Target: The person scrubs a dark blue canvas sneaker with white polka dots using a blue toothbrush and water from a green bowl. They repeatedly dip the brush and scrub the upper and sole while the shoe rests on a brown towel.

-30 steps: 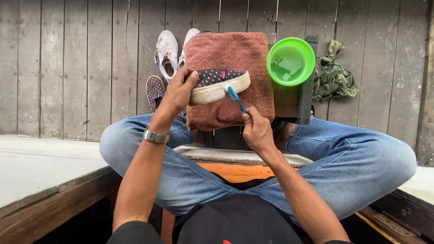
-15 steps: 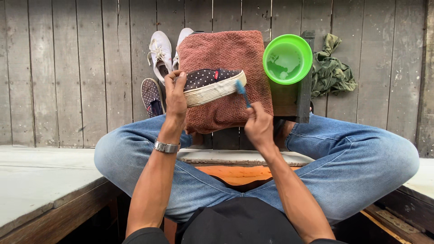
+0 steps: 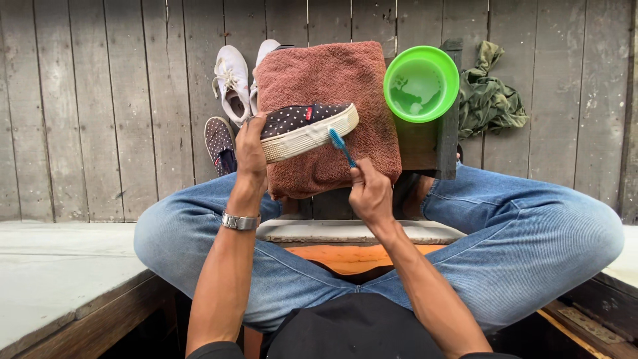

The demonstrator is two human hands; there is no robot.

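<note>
While the left hand (image 3: pixel 251 147) clamps its grip around the heel end of a dark navy canvas slip-on shoe with white polka dots and a thick off-white rubber sole (image 3: pixel 304 129), the shoe lies tilted on its side, sole toward the person, on a rust-brown terry towel (image 3: pixel 332 86) spread over a small dark wooden stool (image 3: pixel 446 126). At the sole's toe end, the right hand (image 3: pixel 369 194) has its grip closed on the handle of a blue plastic toothbrush (image 3: pixel 340 146), whose head touches the rubber edge. Just right of the towel, a round bright green plastic bowl (image 3: pixel 421 83) holding water sits on the stool. Left of the towel, a pair of white lace-up sneakers (image 3: pixel 232 81) and a second polka-dot shoe (image 3: pixel 219 141) lie on the grey plank floor (image 3: pixel 100 100); a crumpled olive-green cloth (image 3: pixel 490 100) lies to the right.
</note>
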